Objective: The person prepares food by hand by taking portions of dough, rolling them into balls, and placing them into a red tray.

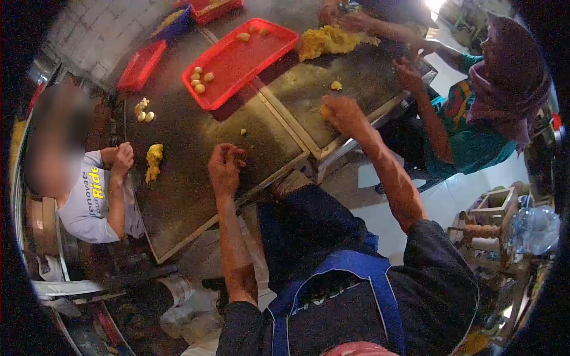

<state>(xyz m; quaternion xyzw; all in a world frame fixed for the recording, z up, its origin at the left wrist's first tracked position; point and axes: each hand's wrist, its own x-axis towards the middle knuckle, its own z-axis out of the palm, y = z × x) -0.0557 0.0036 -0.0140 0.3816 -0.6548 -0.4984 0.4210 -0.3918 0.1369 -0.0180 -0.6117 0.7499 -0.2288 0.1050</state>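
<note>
My right hand point(345, 117) is closed over the right part of the metal table, with a bit of yellow dough point(325, 111) showing at its fingers. Just beyond it lies a small dough lump point(336, 85). Above the table's middle, my left hand point(225, 168) has loosely curled fingers, slightly apart, and nothing visible in them. A tiny dough crumb point(243, 132) rests near it. Farther off, a red tray point(240, 62) holds several round dough balls point(200, 88). A large mass of yellow dough point(332, 43) sits to the right of the tray.
A co-worker point(89, 196) stands at left near a dough piece point(154, 161) and several dough balls point(145, 117). Another person point(475, 118) works at right. A second red tray point(141, 66) and a blue container point(171, 24) stand at the far left. The table edge point(190, 238) runs before me.
</note>
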